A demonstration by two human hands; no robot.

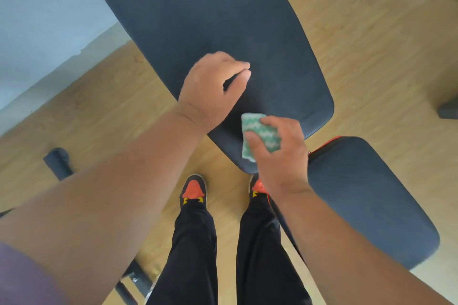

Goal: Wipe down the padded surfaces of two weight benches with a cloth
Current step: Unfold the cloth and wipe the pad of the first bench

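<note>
Green cloth (260,135) gripped in right hand (277,153) fingers (256,146), on bench pad (198,20)

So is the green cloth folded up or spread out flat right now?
Folded. The green cloth is a compact, thick pad held by the right hand at the near end of the long bench pad, not spread flat.

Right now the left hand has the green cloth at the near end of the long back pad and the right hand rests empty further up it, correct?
Sides are swapped. In the head view the right hand holds the green cloth at the near end of the long back pad, and the left hand rests empty further up it.
</note>
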